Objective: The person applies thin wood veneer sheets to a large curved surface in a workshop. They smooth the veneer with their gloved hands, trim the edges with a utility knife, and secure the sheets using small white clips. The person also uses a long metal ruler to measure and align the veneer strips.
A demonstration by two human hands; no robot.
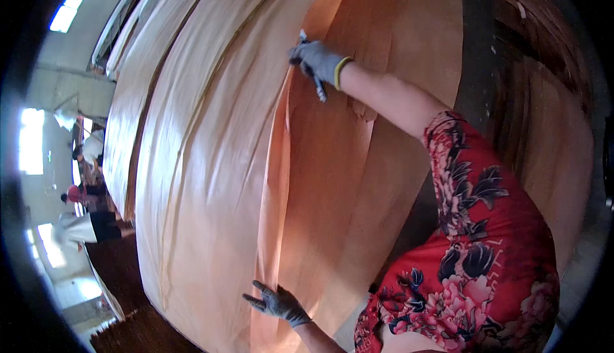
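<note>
My right hand, in a grey glove with a yellow cuff, reaches to the upper middle of the view. It is closed on a slim grey metal tool that looks like a utility knife, at a lifted fold in the orange-brown veneer sheet. My left hand, also gloved in grey, lies low in the view at the other end of that fold. Its fingers are spread on the raised strip of veneer. Paler, wrinkled veneer lies to the left of the fold.
More layered veneer sheets extend to the upper left. Dark stacked sheets stand at the lower left, and another stack at the right. Several people, one in a white top, are at the far left near bright windows.
</note>
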